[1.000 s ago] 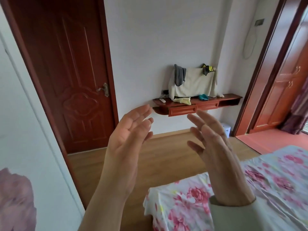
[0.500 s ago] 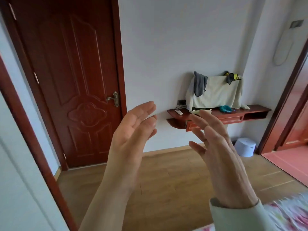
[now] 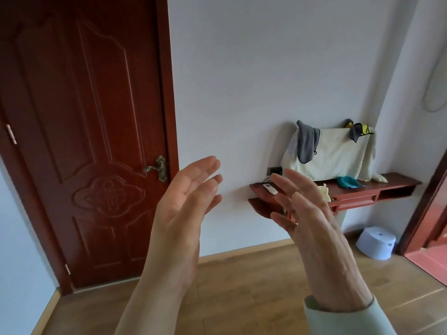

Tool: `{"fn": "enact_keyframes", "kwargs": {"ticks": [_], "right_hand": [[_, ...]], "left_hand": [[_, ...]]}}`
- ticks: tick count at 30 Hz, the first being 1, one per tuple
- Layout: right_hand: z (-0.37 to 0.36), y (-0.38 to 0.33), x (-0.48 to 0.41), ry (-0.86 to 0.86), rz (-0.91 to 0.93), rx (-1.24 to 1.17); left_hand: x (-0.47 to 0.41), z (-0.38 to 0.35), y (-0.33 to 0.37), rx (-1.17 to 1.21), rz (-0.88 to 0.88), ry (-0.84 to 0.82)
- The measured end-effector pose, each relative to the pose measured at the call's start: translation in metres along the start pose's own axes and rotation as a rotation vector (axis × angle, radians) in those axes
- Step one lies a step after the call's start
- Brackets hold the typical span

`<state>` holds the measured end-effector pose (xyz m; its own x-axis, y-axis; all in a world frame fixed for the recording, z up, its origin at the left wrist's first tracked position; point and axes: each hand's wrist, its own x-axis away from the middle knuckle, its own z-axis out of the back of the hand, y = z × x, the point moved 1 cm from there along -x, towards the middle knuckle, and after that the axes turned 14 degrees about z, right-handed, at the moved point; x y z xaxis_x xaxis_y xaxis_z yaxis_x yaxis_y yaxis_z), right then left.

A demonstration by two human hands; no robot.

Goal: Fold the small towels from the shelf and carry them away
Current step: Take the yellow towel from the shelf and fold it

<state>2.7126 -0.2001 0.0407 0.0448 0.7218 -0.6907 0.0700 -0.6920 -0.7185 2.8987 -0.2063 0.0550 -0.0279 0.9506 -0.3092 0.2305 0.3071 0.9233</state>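
Wood shelf (image 3: 391,183) at 3 o'clock, towels (image 3: 306,146) untouched; your left hand (image 3: 183,209) and right hand (image 3: 314,226) are spread, empty, so it looks like the approach step: walk in, grab one.

Left hand (image 3: 186,206): was raised in mid-air, left of centre; the palm faced right toward the other hand; fingers were straight and close together, pointing up and away; empty.
Left forearm (image 3: 154,298): was bare, rising from the near bottom edge and leaning slightly right.
Right hand (image 3: 319,238): was raised right of centre, its back toward the camera; fingers were straight, slightly spread, pointing up and leftward; empty.
Right wrist: was covered by the cuff of a pale green sleeve (image 3: 343,320), near lower right.
Spacing: the hands were apart, palms facing each other, at much the same height.
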Motion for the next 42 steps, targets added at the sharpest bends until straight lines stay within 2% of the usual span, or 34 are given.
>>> {"fn": "enact_keyframes", "kwargs": {"ticks": [5, 11, 20, 25, 33, 42], "right_hand": [[-0.015, 0.076, -0.062, 0.046, -0.013, 0.050], [-0.018, 0.152, -0.142, 0.170, -0.026, 0.111], [0.039, 0.232, -0.223, 0.278, -0.049, 0.250], [0.100, 0.267, -0.257, 0.330, -0.037, 0.286], [0.239, 0.300, -0.326, 0.383, -0.027, 0.402], [0.382, 0.295, -0.346, 0.611, 0.000, 0.516]], "left_hand": [[-0.104, 0.022, -0.037, 0.013, 0.010, -0.055], [-0.227, 0.027, -0.074, 0.028, 0.044, -0.199], [-0.362, -0.023, -0.137, 0.093, 0.101, -0.362], [-0.418, -0.082, -0.179, 0.079, 0.117, -0.408], [-0.501, -0.234, -0.227, 0.161, 0.120, -0.523], [-0.546, -0.398, -0.285, 0.274, 0.184, -0.762]]}}
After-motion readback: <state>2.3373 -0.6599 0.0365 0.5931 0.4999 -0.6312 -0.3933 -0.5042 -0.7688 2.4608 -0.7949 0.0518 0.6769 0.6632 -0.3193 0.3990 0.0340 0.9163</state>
